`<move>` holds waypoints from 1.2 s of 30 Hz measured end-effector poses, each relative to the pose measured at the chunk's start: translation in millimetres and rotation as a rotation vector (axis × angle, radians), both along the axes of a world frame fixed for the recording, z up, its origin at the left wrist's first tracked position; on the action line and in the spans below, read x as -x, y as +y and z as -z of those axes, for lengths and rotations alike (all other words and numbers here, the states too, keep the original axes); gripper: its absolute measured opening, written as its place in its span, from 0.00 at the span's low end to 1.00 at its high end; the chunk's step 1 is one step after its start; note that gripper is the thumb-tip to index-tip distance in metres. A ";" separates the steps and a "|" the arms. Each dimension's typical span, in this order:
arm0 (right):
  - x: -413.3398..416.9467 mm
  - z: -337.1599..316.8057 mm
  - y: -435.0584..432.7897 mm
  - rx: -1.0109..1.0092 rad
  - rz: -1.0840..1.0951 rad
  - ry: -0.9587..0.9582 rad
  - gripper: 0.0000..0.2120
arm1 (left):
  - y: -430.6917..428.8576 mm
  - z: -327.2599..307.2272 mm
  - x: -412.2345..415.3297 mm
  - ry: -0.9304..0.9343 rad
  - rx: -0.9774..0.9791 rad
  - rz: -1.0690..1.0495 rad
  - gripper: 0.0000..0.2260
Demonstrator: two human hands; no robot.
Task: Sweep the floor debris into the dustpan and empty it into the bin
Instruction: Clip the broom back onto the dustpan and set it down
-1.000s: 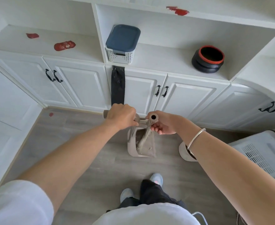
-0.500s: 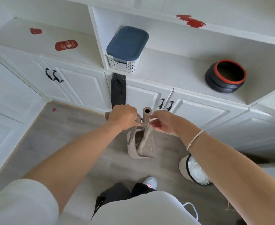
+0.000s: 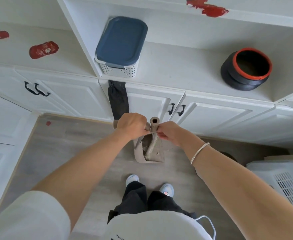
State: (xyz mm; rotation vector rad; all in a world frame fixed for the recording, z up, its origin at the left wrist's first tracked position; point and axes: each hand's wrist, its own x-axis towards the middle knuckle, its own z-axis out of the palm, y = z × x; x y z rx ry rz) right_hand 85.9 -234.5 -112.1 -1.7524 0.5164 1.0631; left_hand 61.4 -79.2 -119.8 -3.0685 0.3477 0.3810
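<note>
Beige plastic dustpan [image 3: 150,155] w/ tubular handle; both hands' grip closed.

Left hand [image 3: 131,125] grips the dustpan handle [image 3: 115,123]; right hand [image 3: 170,131] pinches the upright broom handle [image 3: 154,123] above the dustpan [image 3: 150,153].

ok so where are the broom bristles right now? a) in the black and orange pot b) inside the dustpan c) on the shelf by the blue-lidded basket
b: the broom bristles sit down inside the beige dustpan on the floor, below both hands.
</note>
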 end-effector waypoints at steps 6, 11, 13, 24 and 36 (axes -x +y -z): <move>-10.8 1.4 9.9 -0.056 0.089 0.012 0.20 | 13.8 -0.6 -25.8 -0.028 0.018 0.079 0.20; -10.5 -5.4 25.7 -0.016 0.080 0.085 0.20 | 25.4 2.6 -28.3 0.035 -0.036 0.117 0.19; -6.9 -8.7 32.6 -0.018 0.073 0.108 0.20 | 30.7 5.1 -24.4 0.083 -0.026 0.091 0.18; 7.8 -14.1 63.0 -0.079 0.081 0.115 0.18 | 83.0 6.4 2.4 0.288 0.073 -0.067 0.11; 30.7 -10.7 88.4 0.018 0.099 0.064 0.16 | 95.8 3.9 20.0 0.214 0.261 -0.110 0.09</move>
